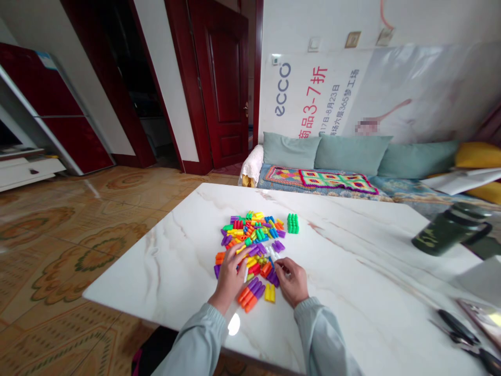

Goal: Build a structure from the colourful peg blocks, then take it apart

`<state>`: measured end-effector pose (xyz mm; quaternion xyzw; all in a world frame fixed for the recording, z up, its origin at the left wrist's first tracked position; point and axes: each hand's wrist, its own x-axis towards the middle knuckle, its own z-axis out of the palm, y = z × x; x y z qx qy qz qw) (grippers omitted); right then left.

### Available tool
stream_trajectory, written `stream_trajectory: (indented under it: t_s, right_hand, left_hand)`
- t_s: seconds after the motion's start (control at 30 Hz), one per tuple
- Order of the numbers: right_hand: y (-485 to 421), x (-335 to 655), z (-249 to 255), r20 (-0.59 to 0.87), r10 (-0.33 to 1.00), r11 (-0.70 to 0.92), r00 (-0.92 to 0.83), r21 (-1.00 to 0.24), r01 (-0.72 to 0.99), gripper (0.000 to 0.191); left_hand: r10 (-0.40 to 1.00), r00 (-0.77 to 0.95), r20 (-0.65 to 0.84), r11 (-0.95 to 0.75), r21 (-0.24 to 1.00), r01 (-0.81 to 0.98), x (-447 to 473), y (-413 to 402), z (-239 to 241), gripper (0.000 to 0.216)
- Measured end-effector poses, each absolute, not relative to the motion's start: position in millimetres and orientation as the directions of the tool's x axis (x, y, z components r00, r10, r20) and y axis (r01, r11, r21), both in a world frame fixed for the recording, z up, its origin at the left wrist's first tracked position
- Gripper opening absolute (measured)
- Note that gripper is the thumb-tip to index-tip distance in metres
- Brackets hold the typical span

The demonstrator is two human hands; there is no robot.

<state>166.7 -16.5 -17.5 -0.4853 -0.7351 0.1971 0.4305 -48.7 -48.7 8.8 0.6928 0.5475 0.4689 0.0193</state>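
Observation:
A pile of colourful bullet-shaped plastic building blocks (260, 234) lies on the white marble-look table (176, 245). My left hand (230, 274) is over the pile's left side, fingers curled, with a white block (246, 274) at its thumb. On the right side, my right hand (291, 279) has its fingers pinched together beside white blocks (272, 253); what sits between the fingertips is too small to make out. Closer to me lie a joined orange and purple group (251, 295) and a yellow pair (270, 293). A joined green block group (293, 223) stands apart behind the pile.
A dark green mug (450, 230) stands at the table's right. Black-handled scissors (460, 329) and a framed flat object (483, 321) lie at the near right. Beyond the table is a sofa with teal cushions (348, 154). A red door (221, 83) is at the back.

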Motion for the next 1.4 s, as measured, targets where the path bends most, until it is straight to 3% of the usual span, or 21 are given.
stream_trajectory:
  t_s: [0.13,0.23,0.3,0.67,0.8,0.97,1.03,1.13,1.3,1.4]
  right_hand:
    - [-14.8,166.8,-19.9,0.428,0.893,0.431,-0.137,-0.727,0.535,0.024]
    - [-14.0,166.5,-21.2,0.418,0.898,0.422,-0.135,-0.734,0.532,0.023]
    - [-13.9,166.3,-21.8,0.412,0.901,0.417,-0.135,-0.739,0.528,0.024]
    - [-13.6,167.3,-24.4,0.418,0.903,0.4,-0.096,-0.738,0.543,0.029]
    - [-17.5,166.5,-23.7,0.415,0.905,0.374,-0.091,-0.677,0.634,0.032]
    - [-33.4,160.1,-8.2,0.31,0.948,0.219,-0.07,-0.478,0.851,0.036]
    - [-40.0,155.7,1.9,0.21,0.976,0.141,-0.059,-0.404,0.904,0.039]
    - [-45.4,149.5,13.3,0.087,0.995,0.081,-0.052,-0.366,0.927,0.028]
    - [-40.6,147.0,9.4,0.058,0.998,0.052,-0.028,-0.479,0.876,0.026]
    - [-34.6,152.7,1.6,0.068,0.998,0.029,0.012,-0.583,0.812,0.029]
  left_hand:
    - [0.846,0.158,0.509,-0.391,0.39,0.834,-35.6,-84.0,15.8,0.012]
    - [0.895,0.175,0.41,-0.316,0.308,0.897,-27.1,-104.7,12.0,0.032]
    - [0.911,0.15,0.385,-0.279,0.305,0.91,-24.1,-109.9,5.9,0.039]
    - [0.881,0.067,0.467,-0.245,0.333,0.911,-18.3,-105.4,-12.4,0.031]
    - [0.89,0.033,0.454,-0.205,0.335,0.92,-15.4,-102.1,-10.9,0.028]
    - [0.857,0.005,0.516,-0.199,0.322,0.926,-14.8,-97.9,-16.0,0.024]
    - [0.852,-0.005,0.523,-0.221,0.369,0.903,-16.1,-97.0,-17.7,0.022]
    - [0.851,-0.058,0.523,-0.243,0.489,0.838,-19.9,-94.7,-21.0,0.027]
    - [0.866,-0.23,0.445,-0.196,0.724,0.662,-29.0,-89.3,-28.7,0.031]
    - [0.86,-0.374,0.348,-0.154,0.875,0.459,-33.3,-90.1,-25.9,0.028]
